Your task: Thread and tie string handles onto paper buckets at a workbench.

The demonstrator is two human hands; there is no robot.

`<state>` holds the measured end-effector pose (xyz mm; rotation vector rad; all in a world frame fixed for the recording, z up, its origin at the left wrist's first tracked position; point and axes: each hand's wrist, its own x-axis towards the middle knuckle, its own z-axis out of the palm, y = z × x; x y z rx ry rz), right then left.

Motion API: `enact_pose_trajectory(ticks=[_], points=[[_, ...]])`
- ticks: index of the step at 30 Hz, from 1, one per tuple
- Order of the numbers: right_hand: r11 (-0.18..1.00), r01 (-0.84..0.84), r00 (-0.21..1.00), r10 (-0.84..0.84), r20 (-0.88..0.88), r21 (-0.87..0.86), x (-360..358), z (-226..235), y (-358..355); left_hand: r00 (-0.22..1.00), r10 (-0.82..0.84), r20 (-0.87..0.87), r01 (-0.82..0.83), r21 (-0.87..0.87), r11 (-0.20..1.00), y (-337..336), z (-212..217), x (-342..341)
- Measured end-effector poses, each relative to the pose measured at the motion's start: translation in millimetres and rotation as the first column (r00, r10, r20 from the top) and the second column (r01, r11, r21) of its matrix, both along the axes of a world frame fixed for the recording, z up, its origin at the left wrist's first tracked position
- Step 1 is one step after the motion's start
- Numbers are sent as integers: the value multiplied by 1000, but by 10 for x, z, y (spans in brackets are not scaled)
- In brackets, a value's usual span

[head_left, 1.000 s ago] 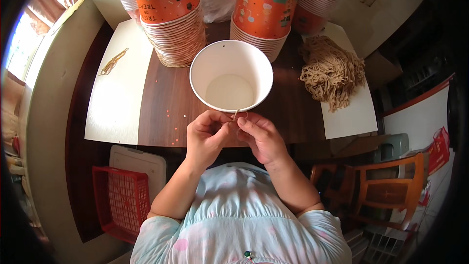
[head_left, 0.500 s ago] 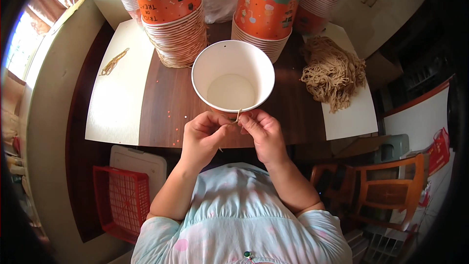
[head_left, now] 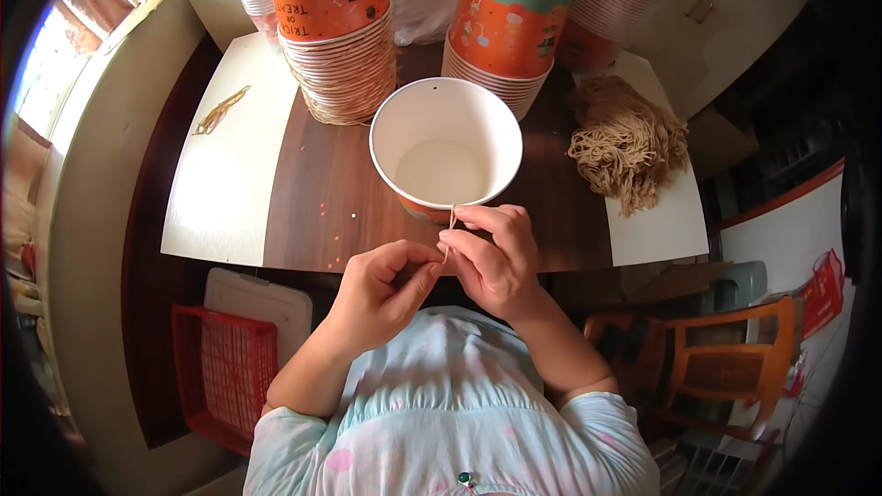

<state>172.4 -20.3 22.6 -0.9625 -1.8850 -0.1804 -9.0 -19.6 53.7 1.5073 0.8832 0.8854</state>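
A paper bucket (head_left: 447,170), white inside with an orange outer wall, stands open side up near the table's front edge. From its near rim hangs a thin tan string (head_left: 453,220). My left hand (head_left: 378,292) pinches the string's lower end between thumb and forefinger, just in front of the table edge. Close beside it, my right hand (head_left: 499,262) has its bent fingers around the string just below the rim, the fingertips almost touching the bucket. Whether the string is knotted there is too small to make out.
Behind the bucket stand two upside-down stacks of orange buckets (head_left: 335,0) (head_left: 514,18), the left one hung with many strings. A tan string heap (head_left: 629,147) lies at the right, a few strands (head_left: 220,110) at the left. Below are a red basket (head_left: 225,372) and a wooden chair (head_left: 726,363).
Both hands have come apart from their close pinch at the rim. My left hand has drawn the string end down toward me, and my right hand has turned, fingers raised near the rim.
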Motion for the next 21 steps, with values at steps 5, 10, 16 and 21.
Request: enact_pose_trajectory(ticks=[5,10,16,21], points=[[997,64,997,-62,-40,49,-4,16,111,997,-35,68,34,20,999,-17,111,3],[983,174,985,-174,-9,59,111,18,196,973,-191,127,197,-39,980,-98,260,-72],[988,15,1000,-16,-3,-156,195,157,231,951,-214,222,252,-161,954,-61,304,-95],[960,-137,990,129,-50,-245,651,376,269,874,-485,12,453,-378,807,135,381,-455]])
